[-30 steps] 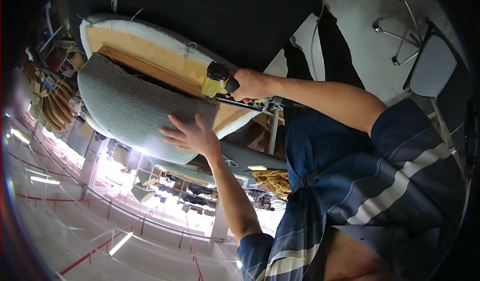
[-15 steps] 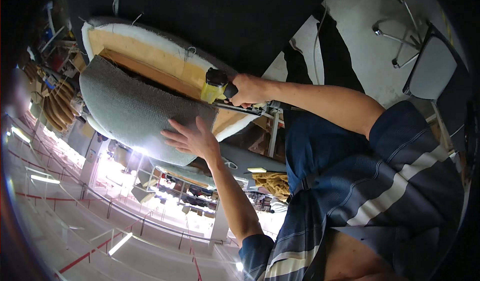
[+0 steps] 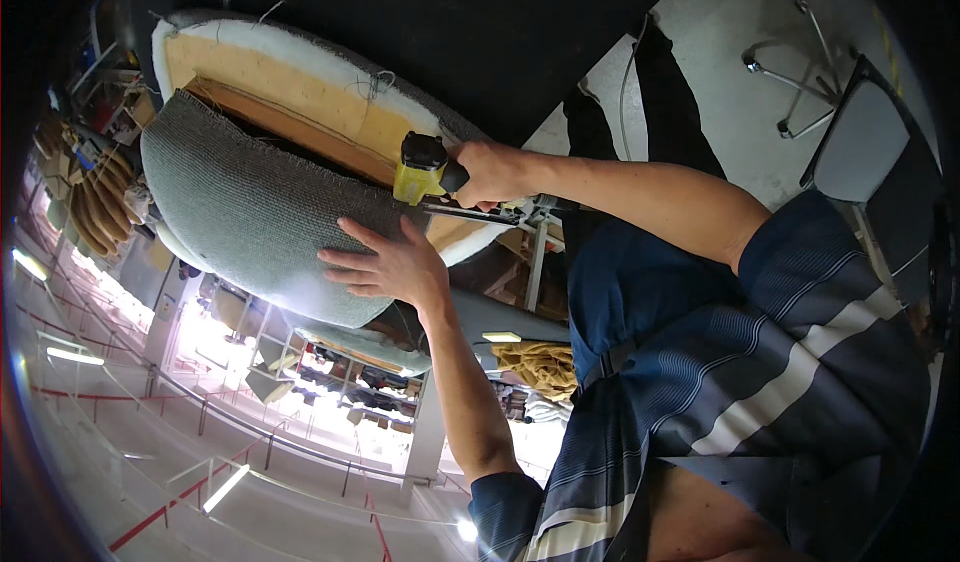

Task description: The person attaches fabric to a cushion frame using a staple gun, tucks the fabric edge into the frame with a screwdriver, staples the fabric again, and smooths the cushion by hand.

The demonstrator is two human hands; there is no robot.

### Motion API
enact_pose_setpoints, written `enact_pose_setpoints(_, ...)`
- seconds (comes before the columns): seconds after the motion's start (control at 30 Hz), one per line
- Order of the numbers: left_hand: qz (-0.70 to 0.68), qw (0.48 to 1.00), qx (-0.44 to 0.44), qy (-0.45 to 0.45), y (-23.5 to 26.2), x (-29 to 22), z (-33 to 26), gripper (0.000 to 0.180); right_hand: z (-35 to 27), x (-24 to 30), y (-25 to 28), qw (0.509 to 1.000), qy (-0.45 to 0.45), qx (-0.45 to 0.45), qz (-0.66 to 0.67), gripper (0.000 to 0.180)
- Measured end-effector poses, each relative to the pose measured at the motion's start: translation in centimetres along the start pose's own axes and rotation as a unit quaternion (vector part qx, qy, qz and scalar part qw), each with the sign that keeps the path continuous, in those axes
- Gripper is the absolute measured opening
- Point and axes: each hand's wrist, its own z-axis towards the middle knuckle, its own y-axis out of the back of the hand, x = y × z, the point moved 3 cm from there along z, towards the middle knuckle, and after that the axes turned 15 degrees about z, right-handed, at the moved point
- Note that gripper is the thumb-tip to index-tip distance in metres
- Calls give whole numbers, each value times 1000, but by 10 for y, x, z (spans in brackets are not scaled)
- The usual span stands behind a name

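Note:
An upholstered furniture part (image 3: 270,67) with a pale wooden panel and white padding along its rim lies tilted before me. Grey woven fabric (image 3: 240,192) covers its near side, with a frayed edge along a dark gap in the wood. My left hand (image 3: 395,267) rests flat on this fabric, fingers spread. My right hand (image 3: 488,174) grips a yellow and black staple gun (image 3: 420,169) by its handle. Its nose is at the fabric's edge near the right end of the part; whether it presses on it I cannot tell. Loose threads (image 3: 378,84) hang at the padded rim.
A black surface (image 3: 400,22) lies beyond the part. On the right stands a grey office chair (image 3: 862,147) on the pale floor. A thin hose (image 3: 627,92) runs down at the upper middle. Curved brown pieces (image 3: 97,207) hang at far left; brown cloth (image 3: 535,367) lies below.
The part sits slightly higher and further left in the picture, as the whole view has shifted a little. The staple gun stays near the same edge. My left hand still lies spread on the fabric.

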Motion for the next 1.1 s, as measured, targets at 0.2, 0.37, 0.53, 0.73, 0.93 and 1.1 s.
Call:
enact_pose_setpoints(0.2, -19, 1000, -7, 2, 4, -4, 1, 97, 12, -16, 2, 1000, -11, -2, 4, 11)
enact_pose_setpoints(0.37, -11, 1000, 4, -6, -2, 2, 0, 106, 10, -18, -2, 999, -22, 13, 22, 11)
enact_pose_setpoints(0.53, -21, 1000, 12, -2, 4, -4, 4, 113, 6, -11, 4, 999, -33, 10, 4, 12)
enact_pose_setpoints(0.73, -31, 999, 26, 2, 6, 3, 2, 113, 8, -16, 0, 999, -25, 11, -33, 15)
enact_pose_setpoints(0.93, -193, 975, 71, -81, -2, 27, -3, 93, -21, -3, 9, 997, -47, -18, 55, 29)
enact_pose_setpoints(1.1, -123, 990, 31, -69, -1, 20, -5, 90, -15, -17, 3, 999, -20, -16, 48, 27)
